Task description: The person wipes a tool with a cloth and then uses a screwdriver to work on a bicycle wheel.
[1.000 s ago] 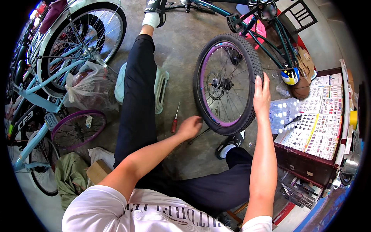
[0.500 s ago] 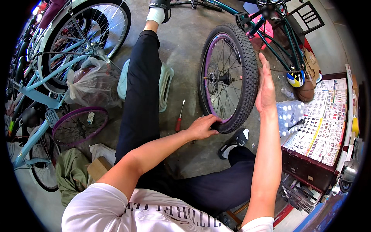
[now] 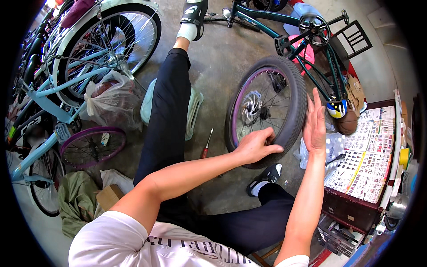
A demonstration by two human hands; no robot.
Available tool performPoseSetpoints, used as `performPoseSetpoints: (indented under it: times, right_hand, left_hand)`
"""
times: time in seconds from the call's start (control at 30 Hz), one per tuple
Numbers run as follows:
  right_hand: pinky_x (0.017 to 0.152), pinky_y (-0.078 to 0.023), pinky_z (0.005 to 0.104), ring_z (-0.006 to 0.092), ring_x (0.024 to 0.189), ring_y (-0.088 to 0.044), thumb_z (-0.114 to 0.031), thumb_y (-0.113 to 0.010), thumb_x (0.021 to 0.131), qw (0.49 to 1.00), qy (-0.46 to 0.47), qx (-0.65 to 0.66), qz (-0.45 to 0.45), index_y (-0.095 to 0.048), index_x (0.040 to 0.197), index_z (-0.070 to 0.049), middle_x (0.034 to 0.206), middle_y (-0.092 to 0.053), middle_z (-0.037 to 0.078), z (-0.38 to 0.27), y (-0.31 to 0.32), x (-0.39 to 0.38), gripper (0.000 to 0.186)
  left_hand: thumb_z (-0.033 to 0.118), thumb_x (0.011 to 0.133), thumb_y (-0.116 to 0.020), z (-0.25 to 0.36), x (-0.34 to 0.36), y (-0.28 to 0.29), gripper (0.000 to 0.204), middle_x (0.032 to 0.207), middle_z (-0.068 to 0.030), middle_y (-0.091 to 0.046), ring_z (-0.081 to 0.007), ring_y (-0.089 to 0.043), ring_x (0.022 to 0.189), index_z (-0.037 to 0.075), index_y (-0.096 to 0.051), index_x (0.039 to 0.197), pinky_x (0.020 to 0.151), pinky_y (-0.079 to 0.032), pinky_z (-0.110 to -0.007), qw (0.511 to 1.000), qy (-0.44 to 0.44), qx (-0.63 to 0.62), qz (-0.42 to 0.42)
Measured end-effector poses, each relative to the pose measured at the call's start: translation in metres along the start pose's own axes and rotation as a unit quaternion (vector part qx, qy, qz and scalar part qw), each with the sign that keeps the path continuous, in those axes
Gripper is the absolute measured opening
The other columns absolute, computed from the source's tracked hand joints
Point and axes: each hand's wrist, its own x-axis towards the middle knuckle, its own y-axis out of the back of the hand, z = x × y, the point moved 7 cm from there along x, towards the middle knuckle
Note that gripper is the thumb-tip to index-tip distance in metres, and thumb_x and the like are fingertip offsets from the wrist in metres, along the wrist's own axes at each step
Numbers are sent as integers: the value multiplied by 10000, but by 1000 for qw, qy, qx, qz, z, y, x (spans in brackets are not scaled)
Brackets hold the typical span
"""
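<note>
A bicycle wheel (image 3: 267,95) with a purple rim and a knobby black tyre (image 3: 297,102) is tilted in front of me, between my two hands. Its spokes, hub and silver brake disc (image 3: 251,108) show; the tread looks smeared by motion. My left hand (image 3: 257,146) is over the near part of the wheel, thumb and fingers apart; whether it touches the tyre I cannot tell. Along the right side of the tyre, my right hand (image 3: 315,127) is held flat with fingers stretched out, touching or very close to it.
A screwdriver (image 3: 206,144) lies on the floor left of the wheel. Beyond stands a dark green bicycle frame (image 3: 267,29). At left are a light blue bicycle (image 3: 49,104) and a loose purple wheel (image 3: 93,146). A printed-sheet-covered table (image 3: 364,153) and wrapped bottles (image 3: 333,147) are at right.
The wheel has tilted and turned so its brake disc shows clearly, and its tread has become smeared. My left hand has moved up and right, from the rim's lower edge, with its thumb spread.
</note>
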Motion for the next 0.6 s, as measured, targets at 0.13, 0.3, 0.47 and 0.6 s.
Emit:
performPoseSetpoints:
  times: [0.13,0.3,0.47,0.6]
  right_hand:
    - [1291,-114,434,309,1605,-144,-599,-341,1100,998,-17,-56,12,-186,1681,-113,1728,-156,220,1,15,-10,773]
    - [1281,-172,436,293,1588,-212,-611,-380,1089,972,-173,-63,147,-264,1657,-75,1706,-254,195,28,25,-44,789]
    - [970,-532,363,208,1121,-673,-492,-485,1095,968,-120,-39,218,-498,1498,-50,1311,-666,97,75,31,-75,598]
    - [808,-578,355,221,926,-711,-473,-468,1099,956,-155,85,233,-587,1331,-56,1094,-715,116,92,29,-70,491]
  left_hand:
    - [453,882,-834,22,23,1,514,863,-98,-686,-179,-675,791,-7,-629,988,651,-550,-362,989,72,-128,6]
    - [522,923,-776,17,56,6,520,910,-62,-700,-151,-666,802,28,-658,1030,587,-549,-319,954,169,-244,-48]
    - [432,1046,-629,16,84,15,410,1002,-51,-702,-145,-675,908,30,-653,1128,715,-556,-318,953,124,-258,-98]
    - [313,1074,-561,-34,71,18,292,1014,-25,-714,-126,-678,924,54,-671,1150,783,-548,-312,972,88,-202,-76]
